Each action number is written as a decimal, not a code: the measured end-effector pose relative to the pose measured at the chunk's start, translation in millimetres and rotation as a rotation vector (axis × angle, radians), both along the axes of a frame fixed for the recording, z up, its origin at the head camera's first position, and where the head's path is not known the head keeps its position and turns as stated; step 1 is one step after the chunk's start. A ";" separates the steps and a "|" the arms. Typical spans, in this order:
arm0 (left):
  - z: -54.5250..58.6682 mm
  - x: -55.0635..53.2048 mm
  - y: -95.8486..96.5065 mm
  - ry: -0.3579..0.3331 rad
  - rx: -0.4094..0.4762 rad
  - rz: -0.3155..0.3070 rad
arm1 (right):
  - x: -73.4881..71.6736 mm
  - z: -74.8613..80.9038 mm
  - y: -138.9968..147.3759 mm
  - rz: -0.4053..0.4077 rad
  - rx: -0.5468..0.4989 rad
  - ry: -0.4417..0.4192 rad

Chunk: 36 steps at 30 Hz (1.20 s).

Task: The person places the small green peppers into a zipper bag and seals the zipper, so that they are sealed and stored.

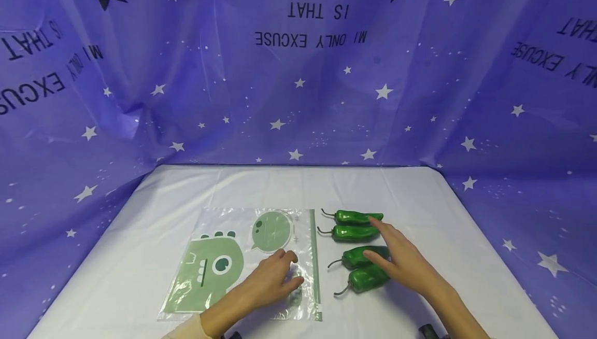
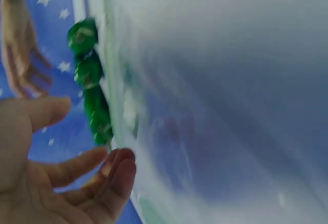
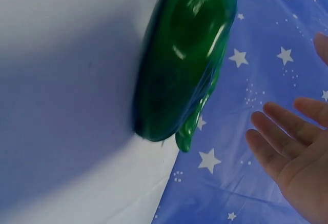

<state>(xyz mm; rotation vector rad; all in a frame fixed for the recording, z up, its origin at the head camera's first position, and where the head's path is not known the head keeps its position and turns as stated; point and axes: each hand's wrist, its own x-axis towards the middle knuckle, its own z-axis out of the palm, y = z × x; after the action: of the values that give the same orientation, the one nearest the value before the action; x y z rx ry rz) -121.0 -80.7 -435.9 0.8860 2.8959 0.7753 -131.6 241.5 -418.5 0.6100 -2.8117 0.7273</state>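
Observation:
A clear zip bag (image 1: 224,277) printed with a green dinosaur lies flat on the table, its green zip edge (image 1: 314,256) on the right. My left hand (image 1: 272,279) hovers over the bag's right half, fingers loosely bent and nothing between them. Right of the bag lie several glossy green peppers, stems to the left: an upper pair (image 1: 354,233) and a lower pair (image 1: 368,278). Over their right ends my right hand (image 1: 401,258) is spread, holding nothing. In the right wrist view that hand (image 3: 297,152) shows straight fingers, apart from the closest pepper (image 3: 179,55).
White cloth covers the table (image 1: 410,188). A purple curtain (image 1: 298,95) with stars and lettering rises behind it and along both sides. Dark objects (image 1: 428,331) show at the bottom edge, near the right forearm.

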 end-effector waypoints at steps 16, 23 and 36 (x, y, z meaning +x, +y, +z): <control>-10.4 -9.5 42.4 0.006 -0.151 0.211 | -12.0 4.0 -15.1 0.009 -0.014 -0.020; -22.5 -3.5 48.8 0.073 -0.198 0.220 | -9.7 -0.5 -16.4 0.009 -0.028 -0.025; -30.3 0.1 33.6 0.102 0.078 0.150 | -13.8 -7.1 -26.9 0.043 -0.046 -0.017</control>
<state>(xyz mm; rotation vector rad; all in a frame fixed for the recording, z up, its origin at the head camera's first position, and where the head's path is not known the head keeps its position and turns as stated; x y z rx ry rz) -120.9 -47.0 -466.2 0.7412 3.0697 0.8839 -145.4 214.6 -425.6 0.6620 -2.7965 0.8061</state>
